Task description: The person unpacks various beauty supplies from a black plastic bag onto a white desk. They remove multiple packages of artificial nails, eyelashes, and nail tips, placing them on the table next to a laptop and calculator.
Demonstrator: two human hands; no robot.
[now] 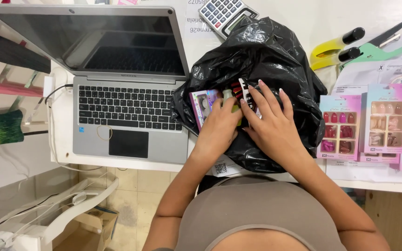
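The black plastic bag (266, 56) sits on the white counter (303, 18) directly in front of you, its mouth turned toward you and slightly to your left. It is roughly as wide as it is deep, so no clear long axis shows. There is one bag, crumpled and glossy.

Both your hands are at its opening. Your left hand (219, 125) reaches into the mouth, fingers curled around small packets there; exactly which one it grips is hidden. Your right hand (271, 121) lies flat and released on top of the bag's contents, fingers spread, pointing away from you. Just left of your left hand, one flat eyelash packet (203, 104) with a purple card sticks out of the bag, its long side running away from you. A striped black and white packet (246, 89) shows between your hands.

To your right, well clear of the bag, three pink boxes of press-on nails (345, 125) lie side by side, upright to your view. Beyond them lie two tools with black handles, one yellow (331, 46) and one green (378, 49).

To your left stands one open silver laptop (126, 121), screen dark. One calculator (226, 14) lies at the counter's far edge, touching the bag.
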